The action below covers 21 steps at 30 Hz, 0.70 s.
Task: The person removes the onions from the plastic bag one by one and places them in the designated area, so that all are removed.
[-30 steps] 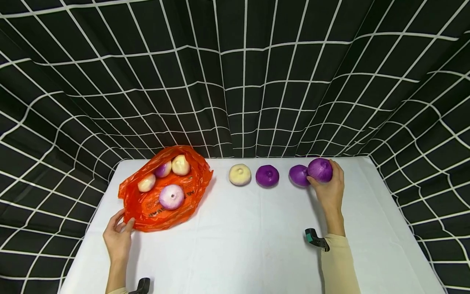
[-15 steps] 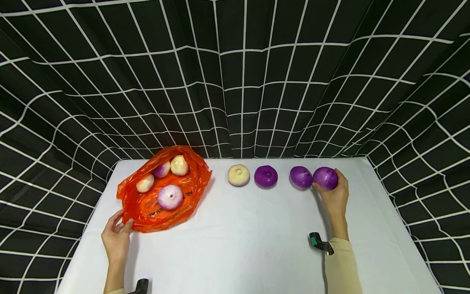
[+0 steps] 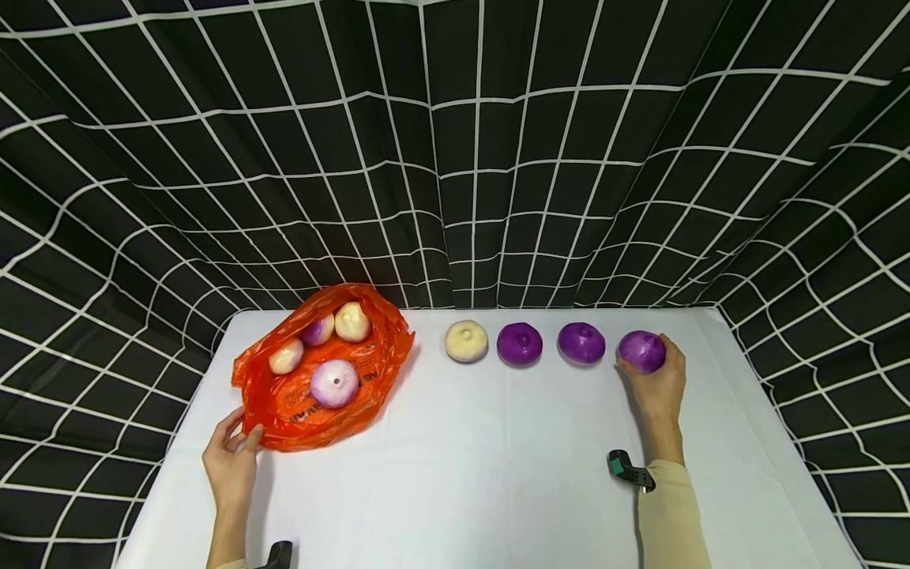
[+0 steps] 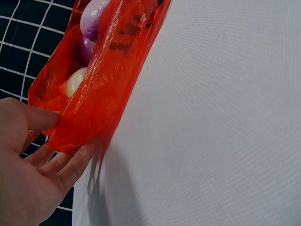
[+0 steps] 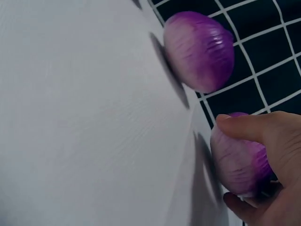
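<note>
My left hand [image 3: 231, 462] pinches the near-left edge of an orange plastic bag [image 3: 384, 387] between thumb and fingers; the left wrist view shows the bag's rim [image 4: 89, 115] in that pinch. Several onions lie inside the open bag, among them a large pale purple-white onion [image 3: 334, 384] and a yellowish one [image 3: 351, 322]. On the right, my right hand [image 3: 657, 387] grips a purple onion [image 3: 641, 352] at the end of a row, thumb on one side and fingers on the other. In the right wrist view that onion [image 5: 237, 160] is at or very near the tabletop.
To its left stand a purple onion [image 3: 581, 344], another purple onion [image 3: 520, 344] and a cream onion [image 3: 466, 341], spaced apart. They line the back of the white table [image 3: 462, 466]. A black curtain with a white grid [image 3: 455, 190] hangs behind and at both sides.
My right hand has moved the purple onion right and lower, away from the neighbouring purple onion, so a gap now shows between them. My left hand stays on the bag's edge.
</note>
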Available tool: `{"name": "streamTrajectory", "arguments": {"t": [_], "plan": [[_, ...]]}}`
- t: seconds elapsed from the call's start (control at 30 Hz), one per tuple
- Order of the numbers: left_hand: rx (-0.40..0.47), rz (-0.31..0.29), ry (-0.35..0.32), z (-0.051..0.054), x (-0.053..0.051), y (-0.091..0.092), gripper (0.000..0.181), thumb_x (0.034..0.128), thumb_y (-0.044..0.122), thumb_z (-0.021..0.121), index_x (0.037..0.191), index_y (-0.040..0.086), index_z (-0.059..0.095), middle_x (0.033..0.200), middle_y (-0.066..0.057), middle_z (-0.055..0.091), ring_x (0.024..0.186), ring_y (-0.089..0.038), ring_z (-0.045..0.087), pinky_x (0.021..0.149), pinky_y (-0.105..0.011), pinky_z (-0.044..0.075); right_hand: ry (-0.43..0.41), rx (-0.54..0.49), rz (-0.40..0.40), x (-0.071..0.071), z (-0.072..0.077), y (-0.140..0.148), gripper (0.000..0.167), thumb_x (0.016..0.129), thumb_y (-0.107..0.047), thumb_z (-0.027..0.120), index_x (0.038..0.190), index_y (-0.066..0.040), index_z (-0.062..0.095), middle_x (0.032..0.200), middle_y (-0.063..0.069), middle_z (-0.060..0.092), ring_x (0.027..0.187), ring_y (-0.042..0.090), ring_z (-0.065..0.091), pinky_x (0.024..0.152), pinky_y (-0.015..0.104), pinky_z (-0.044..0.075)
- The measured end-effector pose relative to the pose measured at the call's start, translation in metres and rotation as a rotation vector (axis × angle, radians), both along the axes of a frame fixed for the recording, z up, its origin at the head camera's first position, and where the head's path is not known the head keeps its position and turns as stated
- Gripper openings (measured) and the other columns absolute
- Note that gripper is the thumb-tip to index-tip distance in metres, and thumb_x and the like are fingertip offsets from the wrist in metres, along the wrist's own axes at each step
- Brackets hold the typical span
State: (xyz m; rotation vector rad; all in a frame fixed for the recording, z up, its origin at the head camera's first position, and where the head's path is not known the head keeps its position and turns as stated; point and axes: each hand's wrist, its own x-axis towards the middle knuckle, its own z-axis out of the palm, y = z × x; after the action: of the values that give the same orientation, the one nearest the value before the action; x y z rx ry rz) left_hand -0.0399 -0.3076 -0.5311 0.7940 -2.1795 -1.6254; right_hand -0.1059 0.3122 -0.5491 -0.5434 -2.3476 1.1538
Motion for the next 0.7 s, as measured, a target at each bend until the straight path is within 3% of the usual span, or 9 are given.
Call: {"name": "streamTrajectory", "arguments": {"t": [0.27,0.47,0.7], "plan": [[-0.008,-0.002,0.033,0.0022,0.001,0.0027,0.045,0.0931,0.0,0.062,0.137,0.0,0.052,0.126,-0.006,0.054,0.074,0.007,0.058,0.063,-0.007,0.051,-0.029,0.04,0.018,0.0021,-0.0042,0.0041,0.085,0.075,-0.009,0.084,0.145,0.005,0.036,0.142,0.031,0.038,0.134,0.047,0.036,0.114,0.054,0.028],[0.045,0.016,0.066,0.0005,0.0011,0.0037,0.044,0.0915,-0.002,0.063,0.134,-0.001,0.054,0.117,0.006,0.055,0.074,0.005,0.059,0.062,-0.008,0.051,-0.045,0.039,0.035,0.0041,-0.0038,0.0063,0.088,0.077,-0.009,0.082,0.147,0.005,0.031,0.143,0.033,0.036,0.134,0.048,0.035,0.115,0.053,0.025],[0.024,0.014,0.071,0.0014,0.0013,0.0041,0.044,0.0919,-0.002,0.062,0.135,-0.001,0.054,0.12,0.002,0.055,0.075,0.005,0.058,0.064,-0.007,0.051,-0.087,0.026,0.046,0.006,-0.0002,0.0089,0.093,0.078,-0.011,0.082,0.15,0.005,0.026,0.145,0.033,0.033,0.137,0.048,0.032,0.116,0.054,0.024]]}}
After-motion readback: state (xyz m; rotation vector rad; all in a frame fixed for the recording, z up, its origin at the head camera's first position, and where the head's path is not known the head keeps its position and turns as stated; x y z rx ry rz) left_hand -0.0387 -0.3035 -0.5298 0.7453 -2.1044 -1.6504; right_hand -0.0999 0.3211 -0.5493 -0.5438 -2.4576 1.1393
